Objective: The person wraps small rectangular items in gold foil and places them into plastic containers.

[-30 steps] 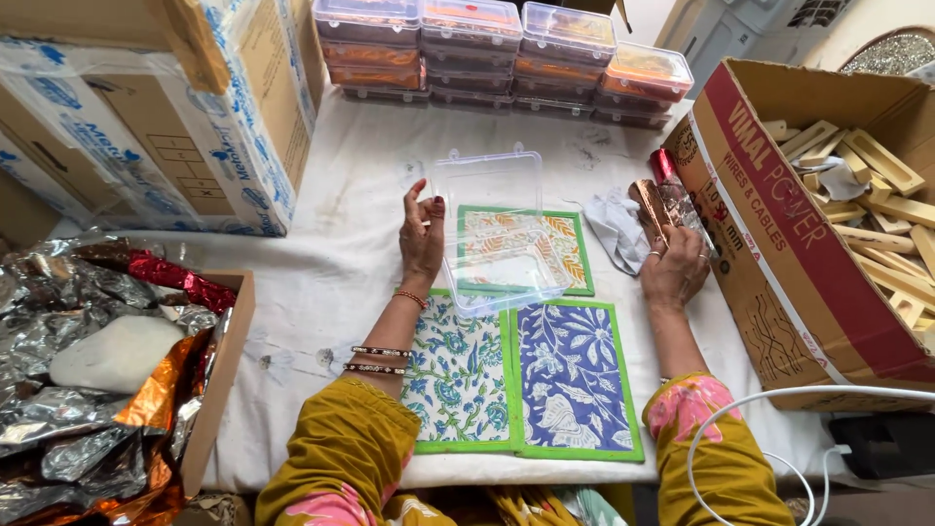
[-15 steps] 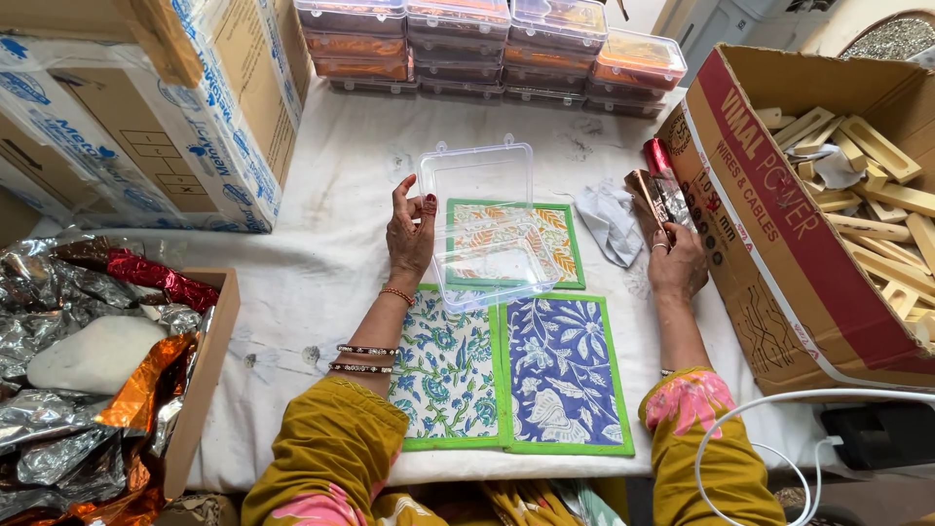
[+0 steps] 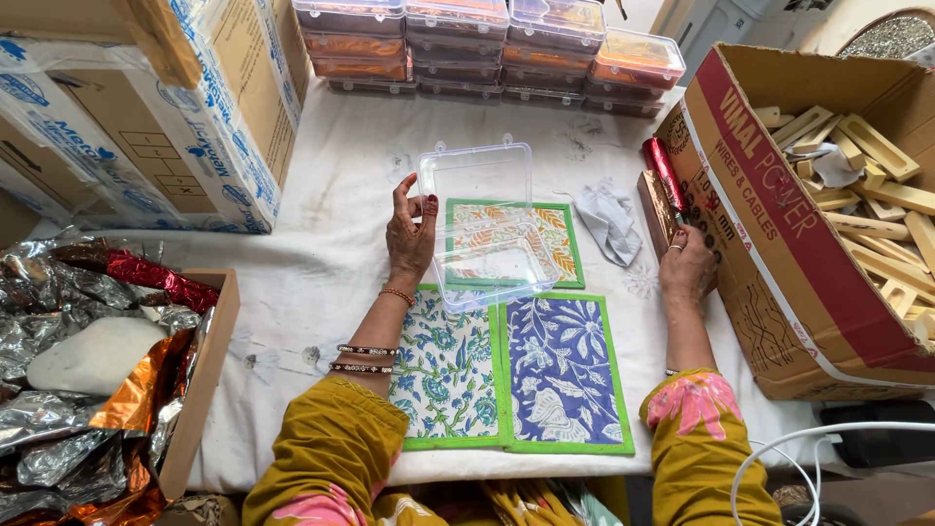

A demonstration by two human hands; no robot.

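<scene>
A clear plastic box (image 3: 487, 229) with its lid hinged up lies open on the white cloth, over an orange leaf-print mat (image 3: 555, 244). My left hand (image 3: 411, 234) rests against the box's left edge, fingers spread and upright. My right hand (image 3: 686, 265) is at the right, its fingers on a copper foil-wrapped bar (image 3: 654, 200) that leans beside a red foil roll (image 3: 664, 168). Two floral mats with green borders, one teal (image 3: 443, 375) and one blue (image 3: 563, 375), lie side by side in front of me.
A big cardboard carton (image 3: 779, 244) of wooden blocks stands at the right. Stacked lidded plastic boxes (image 3: 487, 44) line the back. Cartons (image 3: 146, 117) stand at the left, a box of crumpled foil sheets (image 3: 88, 370) at the lower left. A white cloth rag (image 3: 609, 219) lies mid-table.
My left hand has stayed at the clear box's left edge. My right hand has shifted slightly lower along the copper bar. The view has tilted a little.
</scene>
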